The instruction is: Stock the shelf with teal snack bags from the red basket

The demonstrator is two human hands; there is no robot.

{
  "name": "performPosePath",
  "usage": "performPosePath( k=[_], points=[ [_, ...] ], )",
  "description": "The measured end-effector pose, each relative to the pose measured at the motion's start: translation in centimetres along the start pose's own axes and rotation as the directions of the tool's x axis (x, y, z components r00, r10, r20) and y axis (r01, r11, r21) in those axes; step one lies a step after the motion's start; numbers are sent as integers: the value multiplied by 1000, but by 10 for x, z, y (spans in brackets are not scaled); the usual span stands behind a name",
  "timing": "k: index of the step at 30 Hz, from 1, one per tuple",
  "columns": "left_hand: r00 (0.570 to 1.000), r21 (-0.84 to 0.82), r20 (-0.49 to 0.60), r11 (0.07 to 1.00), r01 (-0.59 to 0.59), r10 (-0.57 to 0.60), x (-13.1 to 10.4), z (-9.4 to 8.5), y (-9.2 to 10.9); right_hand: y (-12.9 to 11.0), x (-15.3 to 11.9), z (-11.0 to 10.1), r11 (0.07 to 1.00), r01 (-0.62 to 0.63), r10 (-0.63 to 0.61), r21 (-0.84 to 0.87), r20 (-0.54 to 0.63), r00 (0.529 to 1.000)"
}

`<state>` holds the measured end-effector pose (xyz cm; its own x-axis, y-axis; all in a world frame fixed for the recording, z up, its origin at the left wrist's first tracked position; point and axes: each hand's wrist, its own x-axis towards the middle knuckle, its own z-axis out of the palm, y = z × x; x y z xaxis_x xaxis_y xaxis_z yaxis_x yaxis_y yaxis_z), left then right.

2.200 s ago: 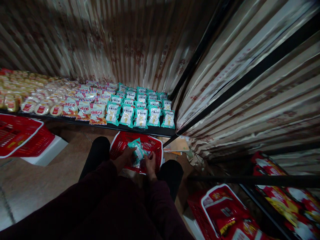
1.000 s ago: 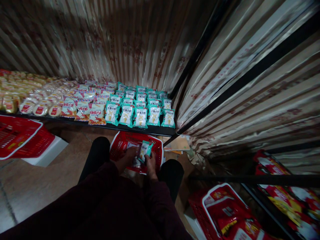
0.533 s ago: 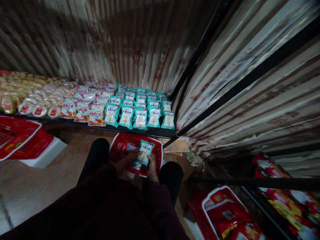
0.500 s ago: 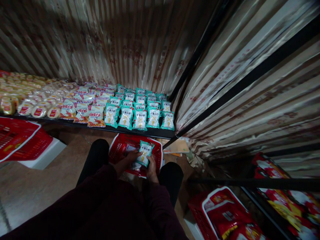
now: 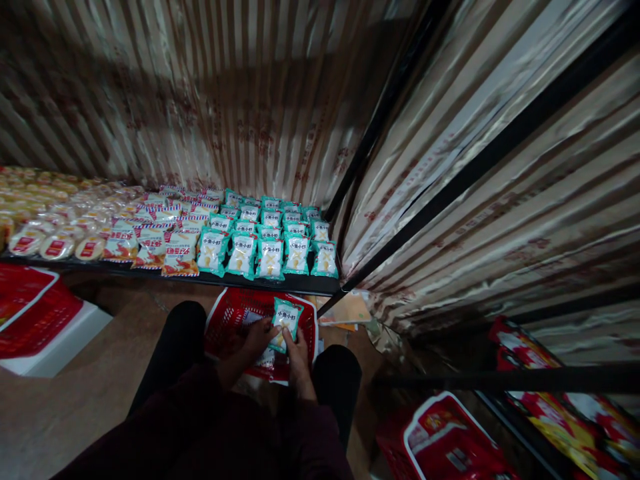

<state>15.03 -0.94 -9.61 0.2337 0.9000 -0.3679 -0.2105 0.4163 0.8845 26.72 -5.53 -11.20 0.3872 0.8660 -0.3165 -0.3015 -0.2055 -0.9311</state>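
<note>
A teal and white snack bag (image 5: 286, 319) is held upright over a red basket (image 5: 220, 327) between my knees. My left hand (image 5: 259, 339) grips its left edge, and my right hand (image 5: 297, 350) holds its lower right side with the thumb on the front. Beyond the basket, rows of matching teal bags (image 5: 271, 257) stand on a low black shelf (image 5: 310, 285). Left of them on the shelf are red and white snack bags (image 5: 180, 252) and round packaged items (image 5: 58, 245). Some packages lie inside the basket, partly hidden by my hands.
Another red basket (image 5: 35, 313) sits on a white box at the left. At the lower right is a red basket with red packages (image 5: 450, 447). Black metal bars (image 5: 450, 193) cross in front of striped curtains. Cardboard (image 5: 345, 309) lies beside the shelf's right end.
The view has shifted, so the shelf and baskets appear lower and slightly to the left. My right thumb has moved onto the bag's front. Both hands still hold the bag.
</note>
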Motion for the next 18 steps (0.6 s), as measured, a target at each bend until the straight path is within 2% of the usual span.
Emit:
performPosePath(
  k=[6,10,14,18],
  points=[
    [997,179,59,982,-57,47,-1,5,6,-24,-6,-2,997,-55,52,63,42,998],
    [991,213,84,970,-119,103,-2,8,10,-30,-4,-4,991,-72,60,114,104,993],
    [985,307,71,936,-174,159,-6,12,15,-36,3,-8,991,-59,42,124,133,990],
    [981,377,48,906,-193,189,-5,20,24,-52,13,-12,994,-24,6,109,165,986]
  ],
)
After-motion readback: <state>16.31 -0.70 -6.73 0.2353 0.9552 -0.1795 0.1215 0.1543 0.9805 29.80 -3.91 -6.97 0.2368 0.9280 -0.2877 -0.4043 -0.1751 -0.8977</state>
